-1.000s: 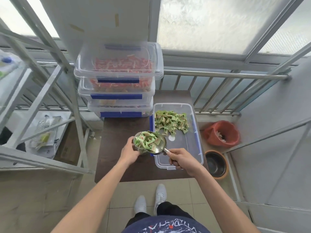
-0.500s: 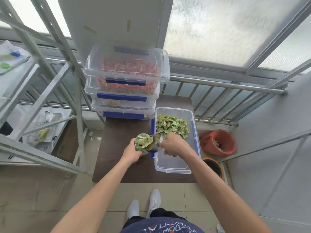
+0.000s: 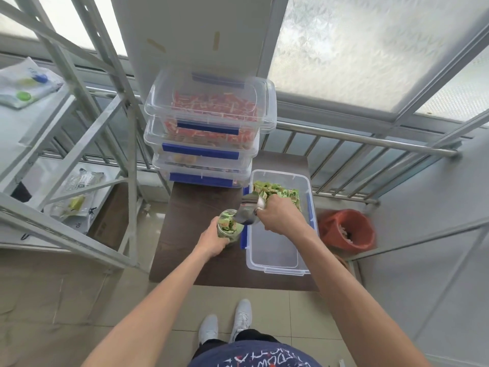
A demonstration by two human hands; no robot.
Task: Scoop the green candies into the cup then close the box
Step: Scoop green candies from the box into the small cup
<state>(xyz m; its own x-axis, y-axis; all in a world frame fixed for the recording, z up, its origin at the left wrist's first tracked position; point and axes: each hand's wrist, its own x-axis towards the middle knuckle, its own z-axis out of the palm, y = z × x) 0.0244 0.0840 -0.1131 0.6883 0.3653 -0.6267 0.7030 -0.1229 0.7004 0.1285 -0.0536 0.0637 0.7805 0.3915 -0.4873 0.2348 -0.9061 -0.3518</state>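
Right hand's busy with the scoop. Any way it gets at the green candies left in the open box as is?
Probably yes. The right hand holds the scoop tipped over the cup, right beside the green candies; the open box has no lid on, and nothing lies between.

Both arms extended, left hand (image 3: 211, 241) and right hand (image 3: 280, 217) clenched.

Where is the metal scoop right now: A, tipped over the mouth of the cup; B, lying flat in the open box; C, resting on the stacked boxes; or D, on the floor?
A: the right hand tilts the scoop over the cup, which the left hand steadies.
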